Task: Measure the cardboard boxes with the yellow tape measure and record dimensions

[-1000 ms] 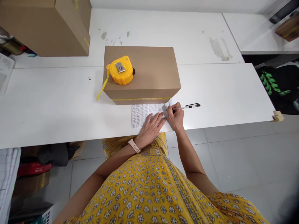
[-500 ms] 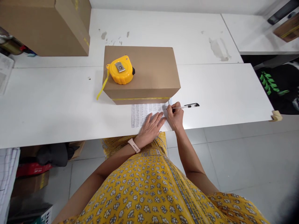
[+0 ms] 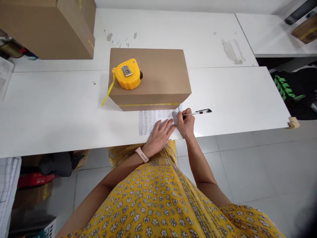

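Observation:
Lying on the table, a white paper sheet (image 3: 146, 124) bears columns of handwriting, and its far edge meets the cardboard box. My left hand (image 3: 160, 134) rests flat on the sheet with its fingers stretched out. In my right hand (image 3: 187, 124) is a pen (image 3: 201, 112), clear with a black cap on its back end; its tip is at the sheet's right part. Just beyond both hands stands the closed brown cardboard box (image 3: 158, 71) with a yellow strip along its front. On top of it, at the left, sits a yellow tape measure (image 3: 128, 75) with a hanging strap.
The white table (image 3: 61, 109) has its front edge close to my body. A larger cardboard box (image 3: 49, 33) stands at the back left. A beige pad (image 3: 293, 122) covers the table's right front corner. Dark bags (image 3: 297, 89) lie beyond the right end.
Hardly anything differs. Both hands, the pen and the sheet keep their places, and the view has shifted very slightly.

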`<action>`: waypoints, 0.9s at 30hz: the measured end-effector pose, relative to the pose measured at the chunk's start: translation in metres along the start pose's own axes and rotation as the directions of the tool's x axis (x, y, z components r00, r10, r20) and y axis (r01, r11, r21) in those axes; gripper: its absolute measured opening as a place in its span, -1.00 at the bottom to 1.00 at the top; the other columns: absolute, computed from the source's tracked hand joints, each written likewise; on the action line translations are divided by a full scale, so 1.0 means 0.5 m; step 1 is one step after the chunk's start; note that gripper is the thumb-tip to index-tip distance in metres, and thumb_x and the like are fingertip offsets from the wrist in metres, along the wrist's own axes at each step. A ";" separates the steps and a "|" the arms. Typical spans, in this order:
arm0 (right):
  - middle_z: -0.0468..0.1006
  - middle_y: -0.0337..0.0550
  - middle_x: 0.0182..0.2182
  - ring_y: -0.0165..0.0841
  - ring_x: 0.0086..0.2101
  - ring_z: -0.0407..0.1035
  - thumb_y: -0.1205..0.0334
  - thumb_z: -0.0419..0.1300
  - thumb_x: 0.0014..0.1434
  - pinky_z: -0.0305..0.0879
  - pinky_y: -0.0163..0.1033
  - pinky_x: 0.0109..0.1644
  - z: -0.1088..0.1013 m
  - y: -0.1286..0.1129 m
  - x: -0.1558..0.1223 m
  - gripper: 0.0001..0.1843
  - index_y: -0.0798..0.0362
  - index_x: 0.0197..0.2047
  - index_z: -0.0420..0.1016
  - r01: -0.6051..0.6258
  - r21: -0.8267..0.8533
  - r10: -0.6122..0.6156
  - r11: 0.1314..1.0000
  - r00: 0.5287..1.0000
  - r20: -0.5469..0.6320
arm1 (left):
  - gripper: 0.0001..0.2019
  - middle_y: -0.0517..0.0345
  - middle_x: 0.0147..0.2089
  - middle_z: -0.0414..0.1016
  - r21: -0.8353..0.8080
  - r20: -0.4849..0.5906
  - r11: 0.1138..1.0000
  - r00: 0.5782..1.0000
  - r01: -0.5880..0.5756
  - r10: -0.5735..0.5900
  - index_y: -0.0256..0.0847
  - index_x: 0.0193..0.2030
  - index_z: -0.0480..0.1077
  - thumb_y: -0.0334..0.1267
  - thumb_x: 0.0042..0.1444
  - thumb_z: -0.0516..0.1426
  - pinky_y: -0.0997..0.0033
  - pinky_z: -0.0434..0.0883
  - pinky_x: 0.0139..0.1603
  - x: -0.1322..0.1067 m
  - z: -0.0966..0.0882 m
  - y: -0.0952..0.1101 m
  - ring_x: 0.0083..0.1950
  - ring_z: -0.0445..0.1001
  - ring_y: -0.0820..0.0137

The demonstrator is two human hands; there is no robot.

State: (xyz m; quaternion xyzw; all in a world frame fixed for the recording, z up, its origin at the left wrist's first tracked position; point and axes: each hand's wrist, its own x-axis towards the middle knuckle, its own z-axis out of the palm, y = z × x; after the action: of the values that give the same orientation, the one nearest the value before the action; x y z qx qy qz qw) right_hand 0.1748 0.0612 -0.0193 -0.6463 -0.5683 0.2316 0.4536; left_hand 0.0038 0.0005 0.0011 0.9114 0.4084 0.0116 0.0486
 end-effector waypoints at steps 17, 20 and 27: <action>0.31 -0.40 -0.60 -0.44 -0.56 0.25 0.14 0.19 0.29 0.20 -0.25 -0.42 -0.001 -0.004 -0.001 -0.73 -0.09 -0.39 0.18 0.008 -0.006 -0.008 1.000 1.000 -0.023 | -0.26 -0.23 0.62 -0.04 0.035 -0.006 0.999 1.000 -0.017 0.018 -0.35 0.56 0.03 -0.15 0.33 0.16 -0.10 -0.08 0.61 -0.001 0.004 -0.001 0.62 -0.05 0.03; 0.32 -0.38 -0.59 -0.43 -0.56 0.26 0.14 0.17 0.29 0.20 -0.24 -0.42 -0.001 -0.001 0.000 -0.74 -0.09 -0.39 0.19 0.013 -0.012 -0.014 1.000 0.999 -0.045 | -0.25 -0.20 0.63 -0.04 0.028 -0.004 1.000 1.000 -0.012 0.012 -0.32 0.57 0.01 -0.15 0.33 0.15 -0.09 -0.12 0.62 -0.001 0.006 -0.001 0.63 -0.09 0.05; 0.30 -0.40 -0.59 -0.43 -0.55 0.25 0.16 0.17 0.29 0.19 -0.24 -0.41 -0.002 -0.003 0.000 -0.74 -0.09 -0.39 0.18 0.012 -0.027 -0.014 1.000 0.999 -0.039 | -0.25 -0.20 0.63 -0.05 0.029 -0.002 1.000 1.000 -0.009 0.009 -0.33 0.56 0.03 -0.15 0.33 0.16 -0.10 -0.11 0.62 -0.001 0.005 -0.001 0.63 -0.07 0.05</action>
State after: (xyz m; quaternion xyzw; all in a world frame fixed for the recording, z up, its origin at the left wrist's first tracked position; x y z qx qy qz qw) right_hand 0.1748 0.0610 -0.0177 -0.6530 -0.5664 0.2082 0.4575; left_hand 0.0033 0.0003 -0.0012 0.9139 0.4043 0.0068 0.0349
